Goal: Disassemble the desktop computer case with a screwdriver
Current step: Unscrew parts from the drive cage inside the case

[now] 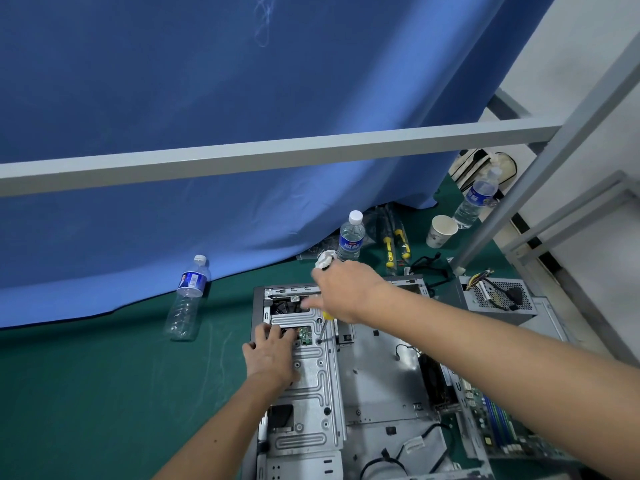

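Note:
The open grey computer case point(377, 362) lies flat on the green table. My right hand point(346, 292) grips a yellow-handled screwdriver point(325, 323) upright, its tip set on a screw spot point(319, 341) of the metal drive bracket point(311, 386). My left hand point(273, 355) rests on the bracket's left part, fingers spread toward a small green circuit board point(304, 335). Most of the screwdriver handle is hidden inside my right fist.
A water bottle point(187, 299) lies at the left, another bottle point(350, 237) stands behind the case, a third bottle point(476, 199) with a paper cup point(440, 231) at back right. Spare screwdrivers point(394, 244), a power supply point(498, 299) and motherboard point(498, 424) sit right. A grey frame bar point(277, 157) crosses overhead.

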Motion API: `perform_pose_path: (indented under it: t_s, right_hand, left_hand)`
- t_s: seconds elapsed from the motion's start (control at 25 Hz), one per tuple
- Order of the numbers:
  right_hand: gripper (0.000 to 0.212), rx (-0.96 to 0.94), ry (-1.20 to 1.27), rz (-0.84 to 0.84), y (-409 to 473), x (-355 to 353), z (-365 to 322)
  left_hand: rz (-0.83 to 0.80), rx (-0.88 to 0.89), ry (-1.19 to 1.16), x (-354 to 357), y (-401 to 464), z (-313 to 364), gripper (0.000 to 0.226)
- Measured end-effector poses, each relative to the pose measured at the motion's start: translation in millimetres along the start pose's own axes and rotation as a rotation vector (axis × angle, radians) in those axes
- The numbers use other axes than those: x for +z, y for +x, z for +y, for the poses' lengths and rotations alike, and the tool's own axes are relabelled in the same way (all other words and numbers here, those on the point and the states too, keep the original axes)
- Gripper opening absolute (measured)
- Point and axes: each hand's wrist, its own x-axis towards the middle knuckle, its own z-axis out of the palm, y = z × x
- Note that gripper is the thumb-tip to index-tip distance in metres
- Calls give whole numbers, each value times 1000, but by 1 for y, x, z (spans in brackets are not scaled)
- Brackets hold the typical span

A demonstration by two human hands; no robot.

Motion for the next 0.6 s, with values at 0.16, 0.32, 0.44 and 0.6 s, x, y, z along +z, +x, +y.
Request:
perform_pose_path:
  t_s: [0.16,0.32,0.44,0.6]
  right_hand:
    - [19,-194,-46,158,3,4,7]
    - [28,-174,199,68,1,3,7]
    - [30,19,-18,154,6,11,5]
    - [35,-221,230,111,3,5,15]
  left_hand:
    - [3,1,-21,0,1,-2,68]
    - [1,-4,-41,-2,0,-1,69]
    - [-15,-10,-50,-4,1,-2,70]
    - [1,-25,-174,-6,3,4,58]
